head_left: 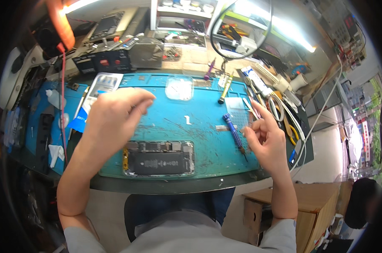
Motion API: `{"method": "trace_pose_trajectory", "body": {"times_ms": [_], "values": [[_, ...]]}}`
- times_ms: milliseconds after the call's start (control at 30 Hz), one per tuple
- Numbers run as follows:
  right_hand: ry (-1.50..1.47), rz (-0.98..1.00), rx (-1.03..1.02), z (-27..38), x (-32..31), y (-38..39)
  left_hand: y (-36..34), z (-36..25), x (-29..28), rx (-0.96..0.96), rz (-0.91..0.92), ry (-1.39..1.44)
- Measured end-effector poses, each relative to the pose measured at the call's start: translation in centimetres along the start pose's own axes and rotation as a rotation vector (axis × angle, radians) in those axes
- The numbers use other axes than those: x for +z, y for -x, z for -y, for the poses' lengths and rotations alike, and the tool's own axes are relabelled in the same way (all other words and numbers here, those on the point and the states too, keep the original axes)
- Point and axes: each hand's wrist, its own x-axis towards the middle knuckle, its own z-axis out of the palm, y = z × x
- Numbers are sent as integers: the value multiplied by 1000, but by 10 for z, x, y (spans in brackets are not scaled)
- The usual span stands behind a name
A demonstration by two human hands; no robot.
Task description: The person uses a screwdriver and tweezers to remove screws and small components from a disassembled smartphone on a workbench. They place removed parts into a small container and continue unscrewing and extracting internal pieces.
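An opened smartphone (190, 169), its black battery (159, 162) exposed, lies near the front edge of the blue work mat (170, 126). My left hand (117, 116) hovers above the mat, up and left of the phone. Its thumb and fingers are pinched together, and anything between the tips is too small or blurred to make out. On the right, my right hand (267, 139) is raised beside a blue screwdriver (233, 130). Thumb and index finger stand apart, other fingers curl, and nothing shows in the grip. A small white piece (187, 120) rests mid-mat.
A clear plastic dish (179, 88) sits at the back of the mat. Behind it lie a purple screwdriver (210, 69) and a yellow-green one (226, 89). Yellow-handled pliers (291, 131) and white cables crowd the right edge. A black cable loop (213, 40) hangs above the back.
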Motion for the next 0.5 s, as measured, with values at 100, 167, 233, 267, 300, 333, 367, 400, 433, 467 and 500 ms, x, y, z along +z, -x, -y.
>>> {"method": "trace_pose_trajectory", "body": {"times_ms": [100, 167, 233, 267, 300, 333, 367, 400, 433, 467, 500], "values": [[-357, -50, -37, 26, 15, -9, -10, 14, -25, -117, -47, -97], [-378, -45, -170, 40, 30, -26, -12, 31, -27, -147, -63, -125], [-272, -10, -257, 59, 46, -46, -12, 47, -15, -33, -54, -192], [-249, 21, -330, 61, 59, -57, -12, 50, -7, -25, -35, -170], [-310, 38, -314, 66, 74, -67, -11, 52, -1, -22, -14, -152], [-290, 55, -346, 60, 88, -78, -9, 51, 6, -11, -12, -146], [-269, 71, -378, 51, 99, -87, -6, 51, 11, 1, -9, -141], [-268, 68, -362, 45, 107, -90, -1, 53, 16, -12, 1, -149], [-267, 63, -345, 40, 113, -92, 2, 53, 17, -6, -4, -143], [-266, 58, -328, 38, 116, -94, 4, 52, 17, 0, -9, -137], [-283, 47, -316, 36, 118, -95, 7, 51, 16, 0, -12, -133]]}}
